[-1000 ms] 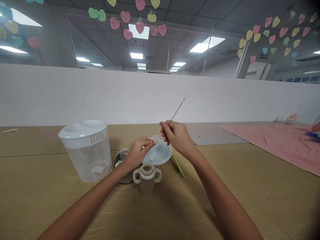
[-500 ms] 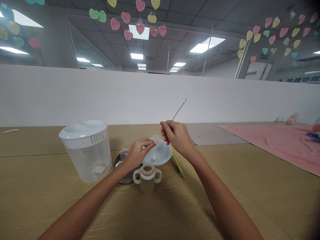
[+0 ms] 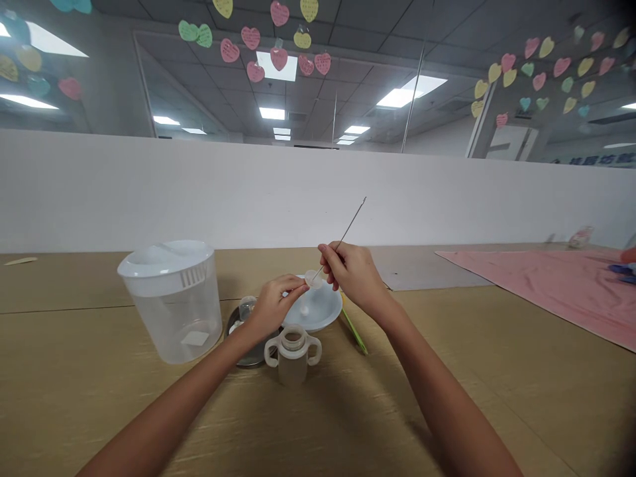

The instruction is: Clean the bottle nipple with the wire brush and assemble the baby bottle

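My left hand [image 3: 272, 306] pinches a small translucent round part [image 3: 313, 279] above a white bowl [image 3: 318, 311]. My right hand [image 3: 350, 270] is closed on a thin wire brush [image 3: 348, 229] whose lower tip goes into that part and whose upper end points up and to the right. In front of the bowl stands an open two-handled baby bottle [image 3: 293, 352]. A round metal dish [image 3: 243, 331] with small pieces lies under my left wrist.
A lidded translucent plastic container [image 3: 171, 301] stands to the left on the wooden table [image 3: 99, 397]. A green stick [image 3: 354, 329] lies right of the bowl. A pink cloth [image 3: 561, 285] covers the table's right side. A white partition [image 3: 199, 192] runs behind.
The wire brush's upper end has shifted slightly left. Both hands stay nearly in place over the bowl.
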`<action>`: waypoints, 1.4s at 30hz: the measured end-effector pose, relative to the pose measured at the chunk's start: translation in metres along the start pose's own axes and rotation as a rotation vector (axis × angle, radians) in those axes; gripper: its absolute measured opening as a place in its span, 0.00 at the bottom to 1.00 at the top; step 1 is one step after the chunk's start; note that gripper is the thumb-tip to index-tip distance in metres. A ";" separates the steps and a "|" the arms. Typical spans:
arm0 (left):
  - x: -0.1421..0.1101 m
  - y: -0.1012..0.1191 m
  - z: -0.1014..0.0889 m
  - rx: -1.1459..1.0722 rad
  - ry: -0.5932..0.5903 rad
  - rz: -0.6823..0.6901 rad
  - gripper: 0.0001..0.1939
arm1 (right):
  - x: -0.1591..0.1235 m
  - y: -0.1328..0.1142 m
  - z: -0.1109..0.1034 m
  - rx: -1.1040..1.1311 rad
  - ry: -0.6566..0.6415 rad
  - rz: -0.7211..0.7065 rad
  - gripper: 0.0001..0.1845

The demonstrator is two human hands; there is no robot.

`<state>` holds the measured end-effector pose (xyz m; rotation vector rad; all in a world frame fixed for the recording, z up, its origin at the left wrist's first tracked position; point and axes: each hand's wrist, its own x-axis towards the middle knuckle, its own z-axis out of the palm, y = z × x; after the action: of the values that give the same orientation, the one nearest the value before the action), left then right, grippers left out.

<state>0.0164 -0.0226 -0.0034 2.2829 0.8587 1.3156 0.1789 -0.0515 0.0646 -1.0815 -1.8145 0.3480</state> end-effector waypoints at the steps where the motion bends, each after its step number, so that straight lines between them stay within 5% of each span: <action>1: 0.000 0.000 0.000 0.001 -0.001 -0.003 0.13 | 0.000 0.000 0.000 0.005 -0.003 0.001 0.19; 30: 0.001 -0.002 0.000 -0.002 -0.017 0.016 0.13 | -0.004 -0.005 0.000 -0.122 -0.070 -0.113 0.19; 35: 0.001 -0.004 -0.001 0.023 -0.057 -0.001 0.13 | -0.008 -0.012 -0.005 0.028 0.048 -0.160 0.21; 42: 0.000 -0.004 0.002 -0.028 0.024 0.031 0.14 | -0.004 0.000 0.009 -0.073 0.103 -0.273 0.19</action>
<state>0.0168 -0.0191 -0.0066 2.2719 0.8106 1.3622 0.1718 -0.0527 0.0580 -0.8694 -1.8646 0.0623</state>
